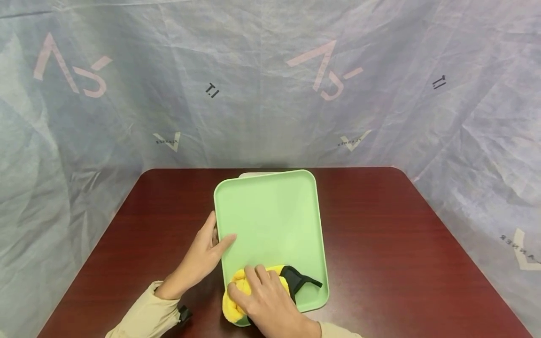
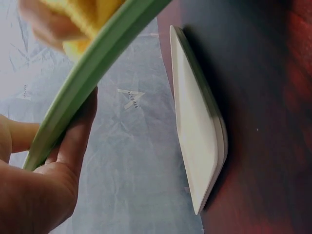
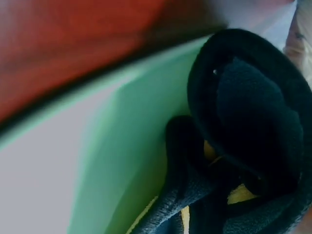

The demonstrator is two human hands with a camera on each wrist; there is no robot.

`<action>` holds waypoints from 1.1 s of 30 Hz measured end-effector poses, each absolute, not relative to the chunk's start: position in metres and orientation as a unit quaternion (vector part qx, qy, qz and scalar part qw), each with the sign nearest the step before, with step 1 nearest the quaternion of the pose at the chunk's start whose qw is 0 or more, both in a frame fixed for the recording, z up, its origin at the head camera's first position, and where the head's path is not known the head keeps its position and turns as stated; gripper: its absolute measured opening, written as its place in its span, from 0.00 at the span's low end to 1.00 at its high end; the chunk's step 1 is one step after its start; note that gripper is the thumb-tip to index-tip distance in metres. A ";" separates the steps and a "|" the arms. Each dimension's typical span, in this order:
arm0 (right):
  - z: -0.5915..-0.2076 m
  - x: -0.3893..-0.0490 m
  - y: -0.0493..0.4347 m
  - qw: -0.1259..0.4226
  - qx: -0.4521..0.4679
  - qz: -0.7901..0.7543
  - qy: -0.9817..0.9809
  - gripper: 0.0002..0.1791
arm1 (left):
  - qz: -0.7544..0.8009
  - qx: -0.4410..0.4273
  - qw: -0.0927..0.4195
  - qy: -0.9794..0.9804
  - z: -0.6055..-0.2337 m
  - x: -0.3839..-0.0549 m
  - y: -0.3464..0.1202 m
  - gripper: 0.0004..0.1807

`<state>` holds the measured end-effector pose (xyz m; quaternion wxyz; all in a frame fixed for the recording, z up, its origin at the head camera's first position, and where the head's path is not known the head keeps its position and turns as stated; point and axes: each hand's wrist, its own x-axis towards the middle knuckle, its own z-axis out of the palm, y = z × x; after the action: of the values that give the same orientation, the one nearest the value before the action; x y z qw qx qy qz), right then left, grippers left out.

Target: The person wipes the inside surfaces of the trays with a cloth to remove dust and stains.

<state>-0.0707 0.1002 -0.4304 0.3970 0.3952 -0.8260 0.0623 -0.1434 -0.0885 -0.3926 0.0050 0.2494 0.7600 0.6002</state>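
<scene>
A green rectangular tray [image 1: 270, 211] is held up off the table, its shallow inner face showing in the head view. My left hand [image 1: 198, 258] grips its left edge, thumb over the rim and fingers behind, as the left wrist view shows. My right hand [image 1: 270, 303] holds a bunched cleaning cloth [image 1: 231, 307], fluffy yellow on one side and black on the other, against the tray's near end. A black corner of the cloth with a thin loop sticks out to the right. In the right wrist view, dark cloth folds [image 3: 253, 97] lie over the tray's green rim, hiding the fingers.
Beyond the green tray, a small stack of trays with a whitish one on top [image 2: 197, 136] lies on the dark red-brown table [image 1: 380, 244]. Grey printed sheeting [image 1: 262, 94] hangs behind the table and along both sides.
</scene>
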 end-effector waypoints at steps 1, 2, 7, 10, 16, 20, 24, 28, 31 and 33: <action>-0.432 -0.070 0.101 0.396 0.399 0.061 -0.825 0.15 | 0.601 0.250 0.008 0.759 -0.393 -0.144 -0.089 0.32; -0.434 -0.069 0.101 0.396 0.402 0.062 -0.823 0.13 | 0.601 0.251 0.009 0.759 -0.393 -0.144 -0.090 0.32; -0.438 -0.066 0.109 0.381 0.411 0.069 -0.825 0.08 | 0.598 0.258 0.008 0.759 -0.394 -0.144 -0.089 0.35; -0.439 -0.066 0.118 0.369 0.405 0.076 -0.833 0.11 | 0.604 0.261 0.012 0.753 -0.396 -0.144 -0.087 0.35; -0.444 -0.067 0.143 0.371 0.369 0.095 -0.847 0.15 | 0.614 0.262 0.010 0.744 -0.395 -0.145 -0.087 0.33; -0.446 -0.068 0.161 0.352 0.348 0.102 -0.863 0.17 | 0.610 0.269 0.001 0.745 -0.393 -0.145 -0.088 0.34; -0.445 -0.066 0.178 0.310 0.314 0.101 -0.892 0.26 | 0.608 0.282 0.000 0.742 -0.393 -0.145 -0.088 0.35; -0.447 -0.065 0.195 0.299 0.264 0.090 -0.912 0.26 | 0.611 0.285 -0.001 0.739 -0.395 -0.145 -0.089 0.37; -0.450 -0.066 0.209 0.316 0.231 0.085 -0.916 0.26 | 0.613 0.282 -0.004 0.738 -0.396 -0.145 -0.090 0.38; -0.451 -0.067 0.218 0.326 0.216 0.086 -0.917 0.26 | 0.612 0.278 -0.010 0.740 -0.396 -0.144 -0.090 0.38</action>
<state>-0.0669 0.2180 -0.4509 0.3256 0.2157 -0.9165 0.0860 -0.1441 -0.0904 -0.3961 -0.0096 0.2779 0.7405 0.6118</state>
